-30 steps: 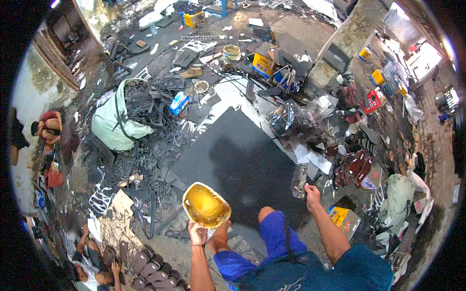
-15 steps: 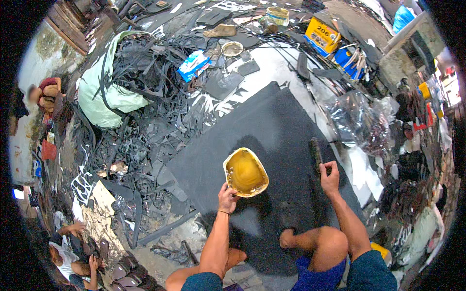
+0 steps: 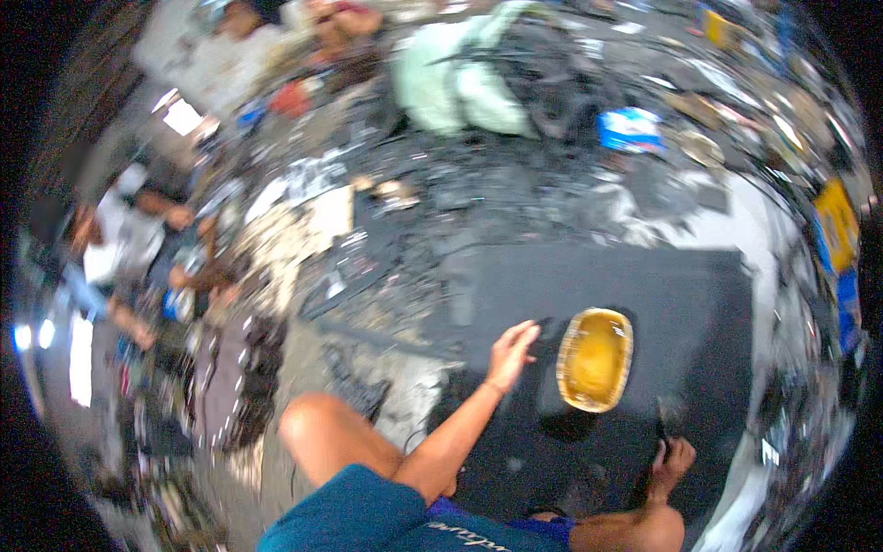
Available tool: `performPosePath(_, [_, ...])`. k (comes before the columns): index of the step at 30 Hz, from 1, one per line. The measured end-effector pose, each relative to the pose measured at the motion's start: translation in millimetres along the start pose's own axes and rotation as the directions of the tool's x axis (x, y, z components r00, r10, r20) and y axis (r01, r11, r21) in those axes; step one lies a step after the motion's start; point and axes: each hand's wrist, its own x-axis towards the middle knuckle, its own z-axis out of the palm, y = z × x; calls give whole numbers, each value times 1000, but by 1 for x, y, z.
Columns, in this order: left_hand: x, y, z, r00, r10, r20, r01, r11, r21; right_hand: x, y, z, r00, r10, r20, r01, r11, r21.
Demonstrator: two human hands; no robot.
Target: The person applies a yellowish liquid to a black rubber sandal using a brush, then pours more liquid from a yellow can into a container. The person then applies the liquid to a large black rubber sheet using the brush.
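Note:
My left hand is over the black sheet, left of a pale-rimmed bowl with a yellow-amber coating or liquid inside. Its fingers are stretched out, apart from the bowl, with nothing in them. The bowl seems to rest on the sheet, a dark shadow beside it. Low on the right, my right hand is closed round the handle of a dark brush-like tool, its head pointing away from me. Motion blur hides the tool's fine detail.
Black scraps and strips lie beyond the sheet, with a pale green sack behind them. A blue-and-white packet is at the far right. To the left, another person sits near dark stacked pieces.
My view has swung left, bringing the seated person into fuller sight. My left hand has let go of the bowl. My right hand, still holding the tool, is nearer my leg.

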Motion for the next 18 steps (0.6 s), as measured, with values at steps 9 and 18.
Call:
performPosePath(9, [-43, 36, 143, 802, 259, 539, -375, 919, 117, -2, 46, -10, 903, 416, -106, -350, 857, 378])
performPosePath(18, [-80, -19, 250, 712, 101, 694, -116, 993, -25, 73, -113, -59, 911, 407, 72, -314, 567, 762])
